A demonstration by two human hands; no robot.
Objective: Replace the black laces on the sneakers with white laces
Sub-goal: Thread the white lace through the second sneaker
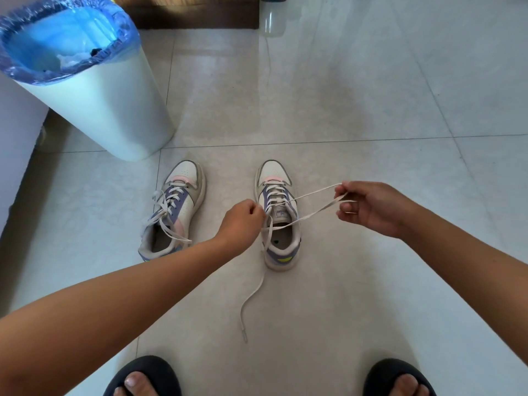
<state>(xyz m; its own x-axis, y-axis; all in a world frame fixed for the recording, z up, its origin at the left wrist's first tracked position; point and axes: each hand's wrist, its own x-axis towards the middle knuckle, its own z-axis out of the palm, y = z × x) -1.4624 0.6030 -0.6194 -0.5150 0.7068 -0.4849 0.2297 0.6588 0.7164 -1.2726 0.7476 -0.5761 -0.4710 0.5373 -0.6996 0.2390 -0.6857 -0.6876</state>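
Hands: left hand (241, 217) and right hand (368, 205) both pinch white lace (314, 192) | right sneaker (278, 215) between them | tongue label (281, 213) unreadable

Floor (371, 95): glossy polished tile, faint reflections. Bin (114, 110): smooth matt white plastic, thin crinkly blue plastic liner (120, 27). Sneakers (177, 207): smooth leather-look panels, perforated toe. White lace (314, 195): flat woven cloth, clear plastic tip (245, 335). Slippers (148, 370): dark, matt
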